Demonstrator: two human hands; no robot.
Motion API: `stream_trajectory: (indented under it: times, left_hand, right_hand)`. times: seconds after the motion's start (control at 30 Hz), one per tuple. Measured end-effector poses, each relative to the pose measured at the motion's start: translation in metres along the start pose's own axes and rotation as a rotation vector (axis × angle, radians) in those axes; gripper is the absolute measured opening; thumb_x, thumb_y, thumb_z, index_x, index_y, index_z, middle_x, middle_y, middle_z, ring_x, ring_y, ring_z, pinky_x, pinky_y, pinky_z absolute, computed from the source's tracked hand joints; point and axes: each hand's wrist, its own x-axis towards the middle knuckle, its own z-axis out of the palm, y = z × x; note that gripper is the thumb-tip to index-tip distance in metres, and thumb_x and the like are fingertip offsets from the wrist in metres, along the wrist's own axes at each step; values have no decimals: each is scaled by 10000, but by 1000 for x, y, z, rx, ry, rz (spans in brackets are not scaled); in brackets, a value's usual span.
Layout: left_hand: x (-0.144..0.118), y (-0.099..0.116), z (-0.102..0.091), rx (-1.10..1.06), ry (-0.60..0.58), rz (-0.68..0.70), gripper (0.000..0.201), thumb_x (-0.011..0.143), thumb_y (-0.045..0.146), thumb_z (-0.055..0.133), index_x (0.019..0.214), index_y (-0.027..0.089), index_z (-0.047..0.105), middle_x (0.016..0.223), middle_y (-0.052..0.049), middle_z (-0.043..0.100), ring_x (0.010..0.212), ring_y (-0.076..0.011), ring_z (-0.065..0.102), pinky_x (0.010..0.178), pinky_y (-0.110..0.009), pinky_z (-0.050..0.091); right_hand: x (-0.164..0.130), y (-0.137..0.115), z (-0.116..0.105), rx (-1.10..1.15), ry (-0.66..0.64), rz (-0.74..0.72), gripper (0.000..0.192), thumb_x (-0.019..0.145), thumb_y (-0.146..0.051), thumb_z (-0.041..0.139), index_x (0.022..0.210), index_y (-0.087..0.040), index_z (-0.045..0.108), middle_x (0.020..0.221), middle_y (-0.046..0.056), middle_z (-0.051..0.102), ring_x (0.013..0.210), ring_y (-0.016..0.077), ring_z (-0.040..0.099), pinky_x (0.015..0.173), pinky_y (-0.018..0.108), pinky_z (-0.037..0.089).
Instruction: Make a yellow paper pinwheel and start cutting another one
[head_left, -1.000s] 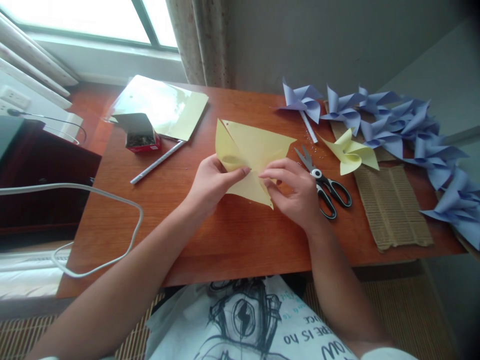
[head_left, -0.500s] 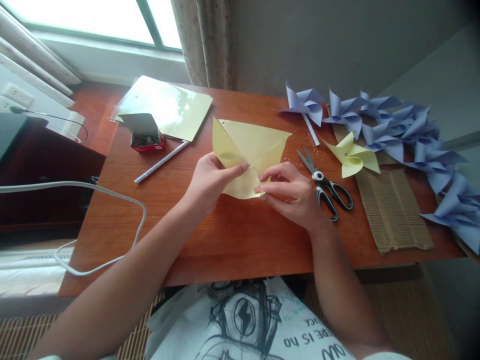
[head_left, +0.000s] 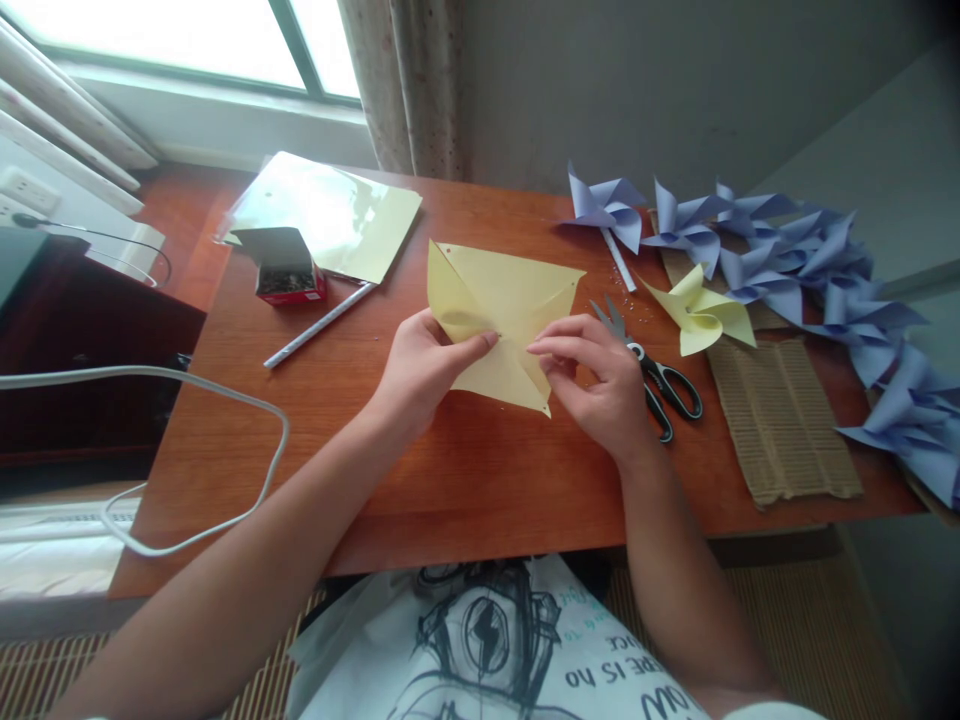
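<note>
A square sheet of yellow paper (head_left: 510, 295) is held up over the table, with slits and small holes at its corners; the left side curls upward. My left hand (head_left: 420, 365) grips its left side, the thumb pressed on top near a small hole in the centre. At the right edge of the sheet is my right hand (head_left: 592, 375), fingers curled and tips drawn close together over the paper. Whatever sits between those fingertips is too small to make out. Below them the lower right corner lies loose. Just beyond the right hand are scissors (head_left: 665, 384) with black and white handles.
A yellow pinwheel (head_left: 697, 312) and several blue pinwheels (head_left: 765, 275) lie on the right, by corrugated cardboard (head_left: 784, 420). On the left are a small red box (head_left: 291, 288), a rolled paper stick (head_left: 319, 325), yellow sheets (head_left: 390, 225) and a white cable (head_left: 281, 440).
My right hand has let go of the sheet's lower right corner and moved slightly up and right. That corner has unfolded downward. The left hand keeps its grip.
</note>
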Motion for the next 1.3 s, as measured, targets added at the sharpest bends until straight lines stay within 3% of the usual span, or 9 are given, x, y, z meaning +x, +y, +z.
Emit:
stream_trajectory:
  times: [0.17, 0.37, 0.53, 0.67, 0.77, 1.13, 1.3]
  left_hand:
    - [3, 7, -5, -58, 12, -57, 402, 654, 294, 897, 997, 119, 781, 1020, -118, 802, 858, -255, 754, 760, -321, 607]
    - [3, 3, -4, -69, -23, -58, 385, 649, 258, 889, 988, 116, 775, 949, -109, 802, 824, -256, 750, 747, -334, 607]
    - [2, -1, -2, -48, -22, -47, 373, 651, 247, 882, 982, 116, 771, 941, -104, 798, 845, -251, 743, 739, -313, 593]
    - [-1, -4, 5, -14, -15, -21, 339, 636, 243, 886, 929, 121, 766, 900, -82, 796, 827, -232, 731, 712, -280, 569]
    - [-4, -5, 10, -2, -4, -13, 316, 611, 240, 896, 867, 121, 754, 856, -71, 790, 809, -232, 727, 719, -285, 562]
    - [-6, -3, 12, 35, 5, -34, 370, 600, 293, 901, 900, 128, 762, 909, -89, 797, 883, -269, 735, 736, -305, 574]
    - [-7, -4, 12, 31, -7, -27, 330, 624, 260, 889, 899, 128, 763, 907, -80, 797, 850, -244, 730, 730, -291, 569]
  right_hand:
    - [0, 6, -9, -1, -133, -65, 273, 936, -102, 622, 1079, -290, 759, 1128, 67, 651, 982, 209, 646, 776, 362, 552]
    - [1, 2, -5, -15, -194, -113, 110, 910, -169, 716, 929, -255, 782, 1057, 75, 679, 930, 211, 613, 778, 375, 526]
    - [0, -5, 4, 46, -118, -48, 69, 911, -216, 704, 855, -231, 740, 993, 65, 668, 837, 190, 604, 695, 345, 510]
    - [-2, -10, 14, 72, -24, 86, 137, 915, -230, 682, 779, -211, 683, 888, 30, 652, 612, 120, 495, 546, 293, 420]
    - [-3, -10, 19, 41, 51, 149, 152, 909, -240, 682, 761, -207, 672, 852, 17, 641, 581, 110, 460, 516, 283, 376]
    - [-4, -6, 22, -94, 84, 158, 186, 898, -233, 671, 719, -213, 626, 746, 0, 590, 560, 121, 455, 524, 288, 366]
    - [-3, -6, 22, -145, 81, 140, 198, 881, -206, 667, 696, -213, 598, 722, -3, 576, 563, 125, 465, 540, 290, 368]
